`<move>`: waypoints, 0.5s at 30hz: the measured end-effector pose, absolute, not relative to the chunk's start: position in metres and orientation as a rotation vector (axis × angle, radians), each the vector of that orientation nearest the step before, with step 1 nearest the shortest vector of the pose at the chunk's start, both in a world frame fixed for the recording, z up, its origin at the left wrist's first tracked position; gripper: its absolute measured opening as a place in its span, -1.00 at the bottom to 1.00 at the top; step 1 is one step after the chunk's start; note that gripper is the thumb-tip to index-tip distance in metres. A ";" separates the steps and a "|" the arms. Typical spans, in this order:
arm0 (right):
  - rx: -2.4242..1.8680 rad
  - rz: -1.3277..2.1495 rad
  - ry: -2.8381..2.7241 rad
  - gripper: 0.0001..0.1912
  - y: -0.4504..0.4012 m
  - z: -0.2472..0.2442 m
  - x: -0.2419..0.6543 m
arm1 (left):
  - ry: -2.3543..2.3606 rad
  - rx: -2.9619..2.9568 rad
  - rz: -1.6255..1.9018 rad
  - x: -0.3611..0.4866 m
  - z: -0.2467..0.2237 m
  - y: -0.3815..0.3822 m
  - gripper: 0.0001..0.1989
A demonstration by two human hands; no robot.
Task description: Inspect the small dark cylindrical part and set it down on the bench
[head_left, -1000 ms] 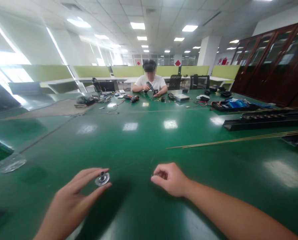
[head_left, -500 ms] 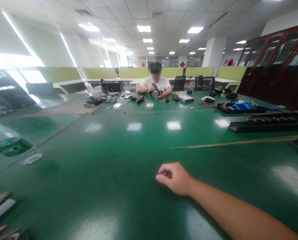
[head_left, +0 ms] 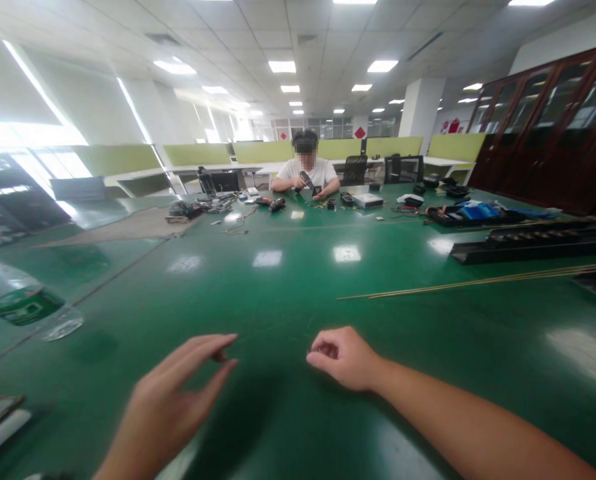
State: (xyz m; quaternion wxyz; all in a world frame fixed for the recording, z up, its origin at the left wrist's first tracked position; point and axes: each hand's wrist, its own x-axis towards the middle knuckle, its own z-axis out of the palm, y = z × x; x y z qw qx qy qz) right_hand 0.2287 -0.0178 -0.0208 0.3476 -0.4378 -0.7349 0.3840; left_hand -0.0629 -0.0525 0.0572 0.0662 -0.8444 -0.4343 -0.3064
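Observation:
My left hand (head_left: 183, 383) hovers over the green table (head_left: 258, 300), slightly blurred. Its thumb and fingers are apart, with a gap between their tips and nothing in it. To its right, my right hand (head_left: 345, 358) rests low on the tabletop, fingers curled in toward the thumb. A tiny dark bit shows at those fingertips, too small to name. Bare tabletop separates the two hands.
A clear bottle with a green label (head_left: 28, 305) lies at the left. Thin brass-coloured rods (head_left: 458, 285) and a black rail (head_left: 528, 247) are at the right. Across the table a person (head_left: 305, 173) holds a dark tool among scattered parts.
My left hand has come up from the lower left corner into view beside the right hand. My right hand keeps its curled pose, nearly in place. The view has shifted slightly.

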 end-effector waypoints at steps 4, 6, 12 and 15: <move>-1.096 0.946 -1.944 -0.74 -0.017 -0.021 0.230 | -1.100 -2.868 -0.651 0.002 0.035 -0.030 -0.51; -1.080 0.906 -1.975 -0.71 -0.016 -0.022 0.230 | -1.066 -2.951 -0.550 0.024 0.028 -0.026 -0.56; -1.085 0.876 -2.017 -0.65 -0.015 -0.024 0.230 | -1.084 -2.985 -0.576 0.039 0.023 -0.022 -0.78; -1.095 0.959 -2.016 -0.66 -0.017 -0.023 0.229 | -1.184 -2.838 -0.726 0.019 0.025 -0.025 -0.77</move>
